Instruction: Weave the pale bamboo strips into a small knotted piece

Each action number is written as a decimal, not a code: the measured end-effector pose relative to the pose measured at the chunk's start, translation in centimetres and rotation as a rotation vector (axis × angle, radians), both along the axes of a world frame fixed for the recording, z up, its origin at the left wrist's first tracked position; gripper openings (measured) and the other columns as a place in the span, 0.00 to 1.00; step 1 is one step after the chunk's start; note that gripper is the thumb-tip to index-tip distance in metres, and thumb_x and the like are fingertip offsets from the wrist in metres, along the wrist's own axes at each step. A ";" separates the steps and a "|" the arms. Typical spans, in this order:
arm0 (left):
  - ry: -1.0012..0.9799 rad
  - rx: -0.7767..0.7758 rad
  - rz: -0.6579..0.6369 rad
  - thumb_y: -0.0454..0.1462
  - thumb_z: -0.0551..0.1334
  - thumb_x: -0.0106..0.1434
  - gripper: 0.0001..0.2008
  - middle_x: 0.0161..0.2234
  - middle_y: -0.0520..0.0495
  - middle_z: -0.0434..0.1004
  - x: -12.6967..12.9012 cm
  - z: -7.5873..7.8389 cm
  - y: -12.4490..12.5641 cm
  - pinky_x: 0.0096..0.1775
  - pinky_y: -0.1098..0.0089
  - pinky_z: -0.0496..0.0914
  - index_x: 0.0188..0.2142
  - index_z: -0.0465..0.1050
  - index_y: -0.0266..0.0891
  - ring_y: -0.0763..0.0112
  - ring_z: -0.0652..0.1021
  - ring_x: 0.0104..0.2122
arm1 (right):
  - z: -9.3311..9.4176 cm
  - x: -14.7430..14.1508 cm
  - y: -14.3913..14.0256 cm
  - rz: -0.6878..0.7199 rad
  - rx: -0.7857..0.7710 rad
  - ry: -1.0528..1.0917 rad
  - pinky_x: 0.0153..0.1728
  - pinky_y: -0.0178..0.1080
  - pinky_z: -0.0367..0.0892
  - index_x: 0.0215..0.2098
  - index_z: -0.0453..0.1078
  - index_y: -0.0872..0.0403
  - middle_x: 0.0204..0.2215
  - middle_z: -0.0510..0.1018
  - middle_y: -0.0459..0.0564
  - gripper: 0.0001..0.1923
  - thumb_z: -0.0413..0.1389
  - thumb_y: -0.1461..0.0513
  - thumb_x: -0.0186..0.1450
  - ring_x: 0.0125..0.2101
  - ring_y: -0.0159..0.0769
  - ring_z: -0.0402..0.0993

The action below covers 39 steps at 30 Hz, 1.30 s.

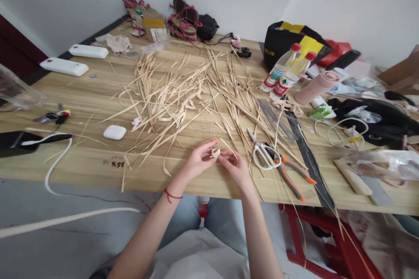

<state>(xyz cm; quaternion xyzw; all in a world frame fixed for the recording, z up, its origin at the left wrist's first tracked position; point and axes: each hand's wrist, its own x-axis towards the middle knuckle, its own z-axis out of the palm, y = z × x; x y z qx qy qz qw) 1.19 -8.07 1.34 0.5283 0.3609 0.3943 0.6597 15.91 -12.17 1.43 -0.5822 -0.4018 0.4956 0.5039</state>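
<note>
Pinching a folded straw piece (215,153) between both hands.

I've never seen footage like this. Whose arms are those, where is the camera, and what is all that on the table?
There is no machine here. The arms belong to a person wearing a camera on the head, so you look forward and down at their own hands. The left hand and right hand meet at the near edge of a wooden table and pinch a small folded straw piece between the fingertips. Behind them lies a loose spread of dry straw strips. To the right are white-handled scissors and orange-handled pliers. Further back stand two plastic bottles and a black bag. On the left sits a small white earbud case.
</note>
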 end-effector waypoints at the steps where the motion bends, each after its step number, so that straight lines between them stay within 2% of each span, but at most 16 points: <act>1: 0.004 -0.002 0.000 0.31 0.64 0.53 0.28 0.56 0.41 0.65 0.0 0.0 0.0 0.51 0.63 0.67 0.54 0.65 0.39 0.64 0.73 0.49 | 0.1 0.0 0.0 -0.003 0.000 -0.034 0.33 0.37 0.66 0.29 0.71 0.56 0.27 0.77 0.50 0.14 0.63 0.54 0.51 0.29 0.35 0.73; 4: 0.010 -0.022 0.003 0.30 0.65 0.52 0.30 0.53 0.41 0.68 0.0 -0.1 0.1 0.49 0.65 0.69 0.55 0.64 0.39 0.67 0.74 0.45 | 0.4 -0.2 -0.3 -0.043 0.003 -0.122 0.30 0.36 0.65 0.26 0.70 0.56 0.23 0.76 0.49 0.14 0.61 0.53 0.52 0.26 0.34 0.71; 8: 0.001 -0.080 -0.009 0.30 0.65 0.52 0.32 0.43 0.42 0.75 0.0 -0.3 0.1 0.45 0.66 0.70 0.56 0.62 0.37 0.69 0.76 0.40 | 0.6 -0.4 -0.8 -0.096 0.008 -0.166 0.26 0.35 0.63 0.24 0.69 0.56 0.21 0.74 0.47 0.15 0.61 0.52 0.52 0.23 0.33 0.69; 14: -0.026 -0.122 -0.010 0.32 0.67 0.51 0.33 0.34 0.44 0.77 -0.1 -0.2 0.1 0.43 0.66 0.70 0.56 0.62 0.36 0.68 0.77 0.38 | 0.7 -0.6 -1.4 -0.083 0.012 -0.142 0.30 0.36 0.64 0.26 0.73 0.57 0.25 0.78 0.50 0.15 0.60 0.52 0.53 0.27 0.36 0.71; 18: -0.046 -0.148 0.008 0.31 0.68 0.49 0.34 0.33 0.46 0.77 -0.1 0.0 0.1 0.43 0.66 0.70 0.56 0.63 0.36 0.68 0.77 0.36 | 0.6 -0.3 -1.8 -0.097 -0.060 -0.108 0.22 0.33 0.59 0.26 0.73 0.56 0.19 0.74 0.47 0.15 0.60 0.52 0.52 0.21 0.32 0.67; 21: -0.055 -0.164 -0.001 0.31 0.68 0.48 0.35 0.33 0.46 0.78 -0.1 0.2 0.0 0.43 0.66 0.70 0.57 0.62 0.36 0.69 0.77 0.35 | 0.3 0.1 -1.9 -0.122 -0.110 -0.078 0.16 0.32 0.51 0.25 0.71 0.56 0.13 0.66 0.41 0.15 0.59 0.51 0.52 0.14 0.27 0.56; 23: -0.054 -0.169 -0.019 0.32 0.68 0.49 0.36 0.35 0.44 0.78 -0.2 0.3 0.0 0.43 0.67 0.70 0.57 0.61 0.36 0.70 0.77 0.35 | 0.2 0.2 -1.8 -0.118 -0.109 -0.083 0.16 0.32 0.49 0.23 0.70 0.55 0.13 0.65 0.40 0.15 0.59 0.51 0.52 0.14 0.26 0.54; 25: -0.044 -0.157 -0.017 0.34 0.68 0.50 0.34 0.42 0.41 0.77 -0.3 0.3 0.1 0.44 0.67 0.70 0.56 0.62 0.37 0.70 0.77 0.37 | 0.2 0.2 -1.6 -0.097 -0.093 -0.113 0.17 0.32 0.51 0.23 0.69 0.56 0.15 0.66 0.41 0.15 0.59 0.51 0.52 0.16 0.27 0.55; 29: -0.017 -0.121 0.015 0.35 0.67 0.53 0.28 0.54 0.40 0.68 -0.3 0.1 0.2 0.46 0.67 0.70 0.54 0.65 0.40 0.71 0.76 0.40 | 1.0 -0.1 -1.3 -0.077 -0.056 -0.158 0.19 0.32 0.53 0.24 0.68 0.56 0.19 0.68 0.43 0.14 0.58 0.52 0.54 0.19 0.28 0.59; 34: -0.041 -0.133 0.019 0.34 0.67 0.51 0.29 0.55 0.40 0.67 -0.2 0.0 0.2 0.44 0.68 0.71 0.54 0.65 0.40 0.72 0.76 0.37 | 1.8 -0.3 -0.6 -0.077 0.018 -0.092 0.23 0.33 0.55 0.21 0.67 0.55 0.17 0.66 0.42 0.15 0.57 0.53 0.56 0.20 0.28 0.59; 39: -0.054 -0.148 0.033 0.34 0.67 0.50 0.30 0.52 0.41 0.70 -0.1 -0.2 0.3 0.43 0.68 0.71 0.54 0.66 0.40 0.69 0.77 0.38 | 2.5 0.1 1.2 -0.013 0.020 0.075 0.24 0.33 0.59 0.23 0.71 0.55 0.24 0.75 0.47 0.16 0.56 0.51 0.57 0.22 0.30 0.65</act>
